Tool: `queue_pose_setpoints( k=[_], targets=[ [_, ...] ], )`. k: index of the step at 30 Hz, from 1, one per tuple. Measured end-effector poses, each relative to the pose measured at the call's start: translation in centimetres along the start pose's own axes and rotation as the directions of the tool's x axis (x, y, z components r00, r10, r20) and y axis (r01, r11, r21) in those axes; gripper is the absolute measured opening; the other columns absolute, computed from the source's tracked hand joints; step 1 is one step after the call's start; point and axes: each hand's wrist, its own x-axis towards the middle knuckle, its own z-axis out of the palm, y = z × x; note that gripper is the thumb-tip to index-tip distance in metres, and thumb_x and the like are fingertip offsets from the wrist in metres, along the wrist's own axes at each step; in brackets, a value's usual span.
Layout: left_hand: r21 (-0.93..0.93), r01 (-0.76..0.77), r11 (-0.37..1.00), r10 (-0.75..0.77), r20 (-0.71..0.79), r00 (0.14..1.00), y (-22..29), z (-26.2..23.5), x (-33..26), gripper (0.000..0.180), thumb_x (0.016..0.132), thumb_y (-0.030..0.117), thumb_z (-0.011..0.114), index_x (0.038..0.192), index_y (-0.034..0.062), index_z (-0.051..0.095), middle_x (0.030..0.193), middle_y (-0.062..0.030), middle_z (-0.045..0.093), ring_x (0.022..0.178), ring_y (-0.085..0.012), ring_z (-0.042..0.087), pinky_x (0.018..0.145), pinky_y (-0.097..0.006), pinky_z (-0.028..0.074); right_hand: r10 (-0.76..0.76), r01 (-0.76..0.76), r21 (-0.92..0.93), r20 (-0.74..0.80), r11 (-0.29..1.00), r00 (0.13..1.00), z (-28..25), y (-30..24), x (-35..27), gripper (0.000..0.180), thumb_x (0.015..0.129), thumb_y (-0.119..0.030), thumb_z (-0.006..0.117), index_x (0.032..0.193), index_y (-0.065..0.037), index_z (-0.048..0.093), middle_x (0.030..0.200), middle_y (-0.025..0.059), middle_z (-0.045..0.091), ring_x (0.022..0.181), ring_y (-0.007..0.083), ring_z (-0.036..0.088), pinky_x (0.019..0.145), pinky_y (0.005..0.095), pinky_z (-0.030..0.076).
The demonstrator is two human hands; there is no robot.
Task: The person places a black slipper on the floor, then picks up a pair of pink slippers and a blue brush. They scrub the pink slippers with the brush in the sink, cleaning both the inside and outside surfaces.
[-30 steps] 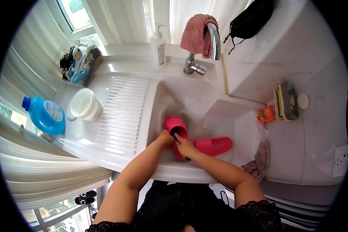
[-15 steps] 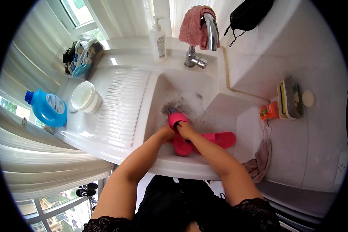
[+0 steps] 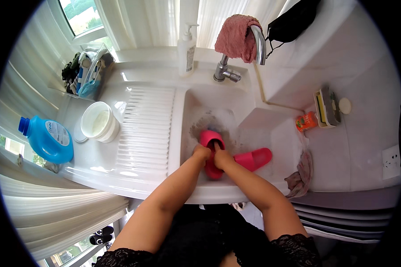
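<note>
The pink slipper [image 3: 208, 135] sits near the sink's front edge [image 3: 218, 194], the left hand [image 3: 202, 152] gripping it. The right hand [image 3: 222, 159] has drawn back to its opening; what those fingers hold, I cannot tell.

I see two slippers [image 3: 261, 155] in the sink [image 3: 227, 194], the tap [image 3: 225, 72] at its twelve o'clock, the washboard [image 3: 147, 129] at nine, the tub [image 3: 108, 133] just beyond.

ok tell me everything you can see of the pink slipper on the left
A bright pink slipper, smooth and rubbery-looking, with a broad band over its toe end. It is inside the white sink, toe end facing the far side. The left grip holds its left edge; the right grip reaches into the opening, hiding part of the sole.
</note>
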Motion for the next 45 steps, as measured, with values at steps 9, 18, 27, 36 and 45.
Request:
queue_pose_setpoints(
  k=[9, 18, 27, 36, 45],
  targets=[
    [0.279, -0.108, 0.954, 0.104, 0.03, 0.994, 2.6, -1.4, -2.2, 0.028, 0.076, 0.002, 0.058, 0.102, -0.0075, 0.062, 0.109, -0.0264, 0.062, 0.102, -0.0358, 0.063, 0.077, -0.039, 0.052, -0.084, 0.053, 0.155, 0.201, 0.987, 0.976, -5.0, 3.0, -6.8, 0.052, 0.093, -0.022, 0.047, 0.143, -0.014, 0.036, 0.112, 0.0246, 0.06, 0.097, 0.0365, 0.062, 0.083, 0.0429, 0.047],
    [-0.282, -0.051, 0.958, 0.041, -0.041, 0.998, 1.5, -2.1, -0.9, 0.028, 0.078, 0.014, 0.061, 0.103, 0.0025, 0.061, 0.093, -0.0161, 0.066, 0.084, -0.0271, 0.066, 0.07, -0.039, 0.053, -0.093, -0.042, 0.567, 0.207, 0.823, 0.974, -2.4, 0.9, -0.8, 0.056, 0.092, -0.015, 0.049, 0.145, -0.017, 0.032, 0.078, 0.0076, 0.06, 0.052, 0.0169, 0.052, 0.048, 0.0322, 0.045],
    [-0.581, 0.214, 0.786, -0.011, 0.332, 0.943, 3.9, -3.8, -4.4, 0.088, 0.067, 0.049, 0.073, 0.131, 0.0128, 0.026, 0.121, -0.0146, 0.047, 0.101, -0.0302, 0.052, 0.075, -0.054, 0.045, -0.215, -0.243, 0.816, 0.403, 0.525, 0.889, -8.7, 1.6, -5.9, 0.059, 0.094, -0.016, 0.049, 0.148, -0.024, 0.026, 0.062, -0.001, 0.045, 0.041, 0.0086, 0.041, 0.036, 0.0242, 0.033],
    [-0.481, -0.049, 0.875, 0.084, 0.051, 0.995, 4.9, -4.3, -5.4, 0.1, 0.063, 0.047, 0.078, 0.137, 0.0137, 0.021, 0.119, -0.0155, 0.046, 0.102, -0.0269, 0.051, 0.071, -0.048, 0.046, -0.154, 0.147, 0.337, -0.006, 0.93, 0.988, -6.9, 10.6, -2.4, 0.044, 0.091, -0.022, 0.054, 0.135, -0.018, 0.05, 0.066, 0.0069, 0.056, 0.044, 0.0142, 0.051, 0.044, 0.0305, 0.044],
    [-0.398, 0.272, 0.876, -0.087, 0.424, 0.901, 4.2, -5.6, -5.8, 0.05, 0.064, 0.048, 0.071, 0.1, 0.0147, 0.058, 0.078, -0.0054, 0.055, 0.065, -0.0171, 0.052, 0.054, -0.032, 0.04, -0.325, 0.466, 0.42, -0.365, 0.779, 0.872, -8.8, 4.1, -8.4, 0.037, 0.092, -0.022, 0.053, 0.127, -0.013, 0.056, 0.074, 0.0189, 0.062, 0.066, 0.0313, 0.06, 0.064, 0.0392, 0.047]
  ],
)
